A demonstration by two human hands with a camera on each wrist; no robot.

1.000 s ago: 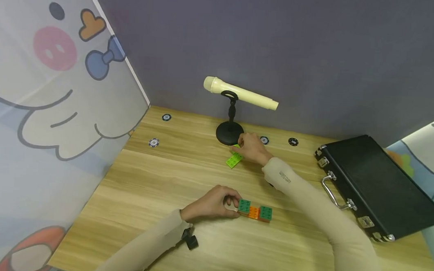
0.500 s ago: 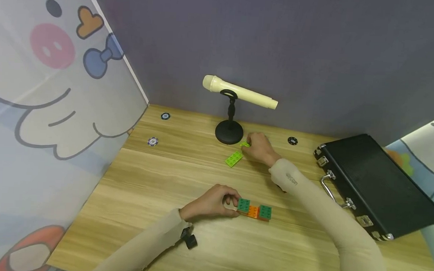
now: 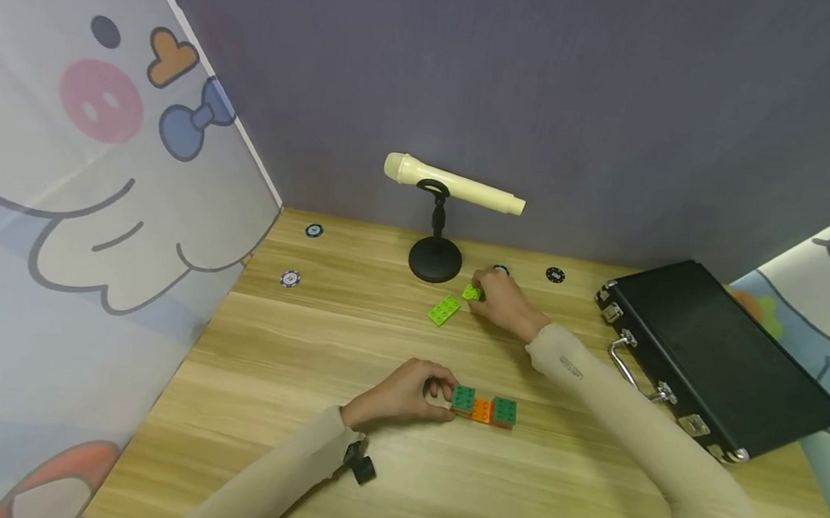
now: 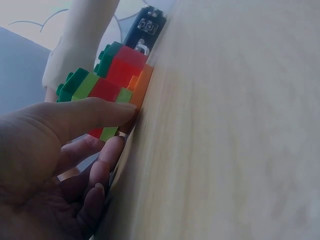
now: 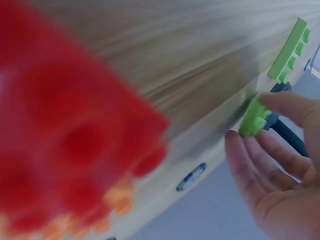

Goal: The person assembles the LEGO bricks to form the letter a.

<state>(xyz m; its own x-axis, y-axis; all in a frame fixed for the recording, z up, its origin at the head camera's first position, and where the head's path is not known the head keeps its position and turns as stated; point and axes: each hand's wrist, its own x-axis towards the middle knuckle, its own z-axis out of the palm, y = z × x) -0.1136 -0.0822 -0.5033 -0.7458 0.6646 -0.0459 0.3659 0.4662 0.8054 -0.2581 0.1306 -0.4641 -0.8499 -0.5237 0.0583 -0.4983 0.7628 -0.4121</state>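
Note:
My left hand (image 3: 404,391) grips the left end of a toy-brick assembly (image 3: 482,410) on the table. Two stacks topped in dark green rise from its orange base. Up close in the left wrist view, red and lime layers (image 4: 105,90) show under the green, with my thumb laid along their side. Farther back, my right hand (image 3: 503,301) pinches a small lime-green toy brick (image 5: 254,118) between thumb and fingertips, close over the table. Just left of it lies a longer lime-green brick (image 3: 444,311), studs up.
A cream microphone (image 3: 461,187) rests on a black stand (image 3: 435,260) at the back. Poker chips (image 3: 290,278) lie on the wooden table (image 3: 293,425). At the right is a black case (image 3: 720,357). Blurred red bricks (image 5: 60,125) fill the right wrist view's left side.
My right hand has shifted to the right with the small lime-green brick, away from the longer one, which is now fully in sight. My left hand has kept its hold on the assembly.

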